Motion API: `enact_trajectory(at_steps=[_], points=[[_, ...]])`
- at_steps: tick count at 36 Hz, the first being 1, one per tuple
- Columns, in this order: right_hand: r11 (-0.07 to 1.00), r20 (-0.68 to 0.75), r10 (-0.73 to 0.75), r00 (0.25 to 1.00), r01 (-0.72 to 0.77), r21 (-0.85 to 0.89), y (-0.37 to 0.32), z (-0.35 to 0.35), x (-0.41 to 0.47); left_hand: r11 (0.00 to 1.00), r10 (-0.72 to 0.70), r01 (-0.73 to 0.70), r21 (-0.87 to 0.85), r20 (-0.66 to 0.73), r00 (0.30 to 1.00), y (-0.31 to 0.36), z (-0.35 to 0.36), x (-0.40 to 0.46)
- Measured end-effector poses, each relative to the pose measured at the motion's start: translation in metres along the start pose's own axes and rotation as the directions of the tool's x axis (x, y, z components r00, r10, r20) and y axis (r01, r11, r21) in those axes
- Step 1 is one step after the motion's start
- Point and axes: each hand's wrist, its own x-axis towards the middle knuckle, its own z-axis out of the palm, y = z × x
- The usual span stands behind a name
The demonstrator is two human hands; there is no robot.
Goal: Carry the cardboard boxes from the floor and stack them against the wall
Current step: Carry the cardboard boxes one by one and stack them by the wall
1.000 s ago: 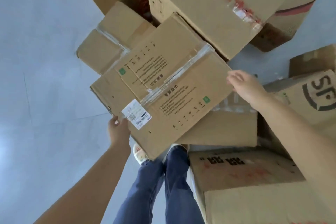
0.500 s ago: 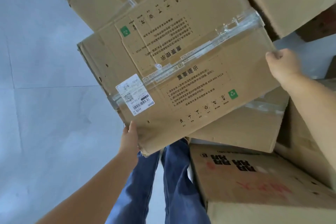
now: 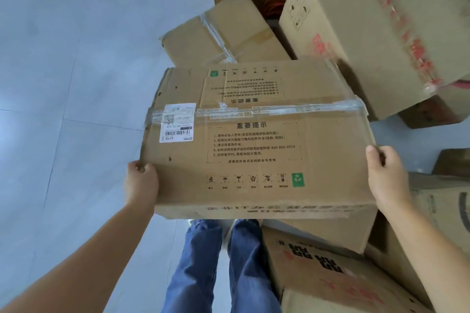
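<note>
- left hand (image 3: 141, 183) grips cardboard box (image 3: 256, 140) at its left edge, thumb on top
- right hand (image 3: 386, 178) curled round right edge
- box held above floor (image 3: 63, 84), level

The light around me is soft, even daylight, bright without harshness, and I cannot tell which side it comes from. The pale floor (image 3: 63, 84) off beyond my left hand (image 3: 141, 183) looks washed and bluish, with a faint sheen and no sharp shadows. The box (image 3: 254, 140) between my hands is crisp enough to read its printed text, and the clear tape (image 3: 292, 110) across it glints a little. Up past my right hand (image 3: 386, 178) the big carton (image 3: 368, 33) is smeared, perhaps from motion, its red print (image 3: 412, 58) unreadable. My forearms bulge and straight edges bow toward the frame's borders from the wide lens
</note>
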Motion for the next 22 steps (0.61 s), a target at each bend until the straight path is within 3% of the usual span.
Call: enact_trajectory(at_steps=[6,14,22], points=[[0.997,0.035,-0.075,0.997,0.076,-0.010,-0.044,-0.043,-0.032,0.997,-0.047,0.046,-0.066,-0.010,0.999,0.001,-0.059,-0.036],[0.975,0.050,-0.220,0.974,0.217,0.052,-0.117,-0.100,-0.116,0.939,-0.098,0.082,-0.333,-0.033,0.995,-0.007,-0.189,-0.107],[0.917,0.034,-0.368,0.929,0.357,0.175,-0.193,-0.091,-0.177,0.858,-0.108,0.026,-0.513,-0.132,0.985,-0.029,-0.302,-0.120]])
